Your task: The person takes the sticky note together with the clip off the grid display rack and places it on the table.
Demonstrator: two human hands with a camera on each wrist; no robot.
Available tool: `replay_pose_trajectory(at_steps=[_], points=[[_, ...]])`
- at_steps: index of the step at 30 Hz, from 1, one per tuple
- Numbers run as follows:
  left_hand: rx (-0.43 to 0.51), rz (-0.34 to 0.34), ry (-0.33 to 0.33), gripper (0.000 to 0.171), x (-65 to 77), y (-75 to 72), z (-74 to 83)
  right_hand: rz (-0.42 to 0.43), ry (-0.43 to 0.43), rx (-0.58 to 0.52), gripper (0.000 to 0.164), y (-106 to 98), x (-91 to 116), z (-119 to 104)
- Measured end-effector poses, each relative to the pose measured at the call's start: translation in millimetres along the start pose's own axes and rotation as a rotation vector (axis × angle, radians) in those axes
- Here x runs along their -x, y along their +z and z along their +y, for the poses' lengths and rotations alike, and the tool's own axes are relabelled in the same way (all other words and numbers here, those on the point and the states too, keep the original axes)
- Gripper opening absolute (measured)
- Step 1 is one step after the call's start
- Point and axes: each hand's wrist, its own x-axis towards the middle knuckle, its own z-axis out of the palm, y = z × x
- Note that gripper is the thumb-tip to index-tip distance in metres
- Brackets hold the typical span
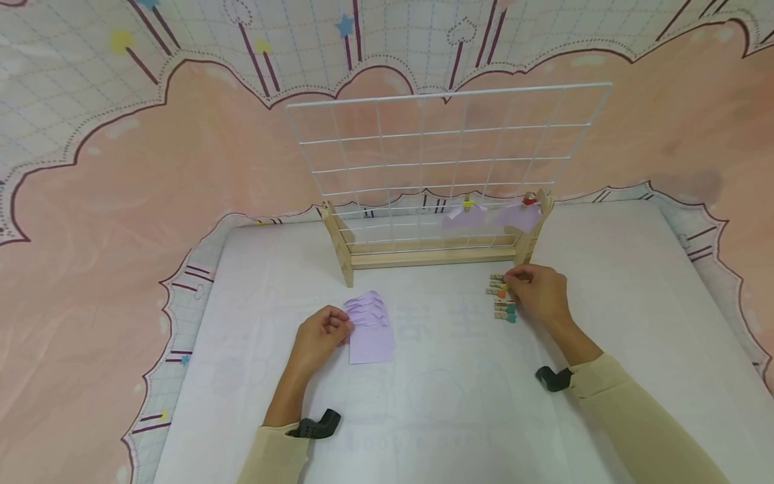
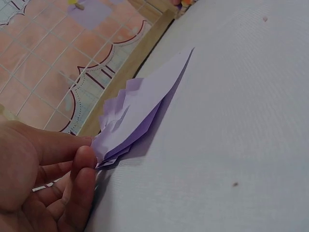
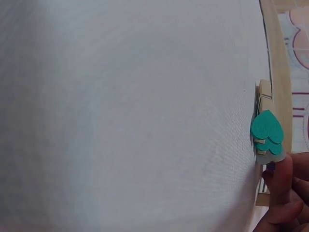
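In the head view, my left hand (image 1: 322, 336) is at the left edge of a stack of purple paper slips (image 1: 371, 344), fanned in overlapping layers at its far end. The left wrist view shows thumb and fingers pinching a corner of the purple paper (image 2: 145, 113), whose opposite end lifts off the table. Over on the right, my right hand (image 1: 541, 292) pinches a small wooden clothespin at the far end of a short row of clothespins (image 1: 500, 308); the fingertips partly hide it. Teal hearts (image 3: 267, 126) decorate the nearest clothespins in the right wrist view.
Behind both hands stands a white wire grid (image 1: 423, 161) in a wooden base (image 1: 432, 258). Two purple slips hang low on its right side, one from a yellow-topped clip (image 1: 468, 204), one from a red-topped clip (image 1: 529, 199). A white cloth (image 1: 459, 417) covers the table.
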Motion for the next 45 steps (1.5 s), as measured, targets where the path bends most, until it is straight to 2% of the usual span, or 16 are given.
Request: replay_pose_trajectory(at_steps=[10, 26, 38, 45], points=[[0.023, -0.003, -0.013, 0.013, -0.1, -0.4, 1.1, 0.029, -0.019, 0.008, 0.014, 0.2, 0.7, -0.4], [0.053, -0.011, 0.015, 0.013, 0.3, -2.2, 5.8, 0.042, -0.057, 0.022, 0.013, -1.1, 2.0, -1.4], [0.052, -0.014, 0.086, 0.013, -3.0, 1.2, 16.0, 0.068, -0.058, 0.004, 0.013, -7.6, 2.3, -7.1], [0.054, -0.046, 0.15, 0.012, -8.1, 5.3, 27.5, 0.098, -0.113, 0.011, 0.012, -9.2, 1.7, -11.0]])
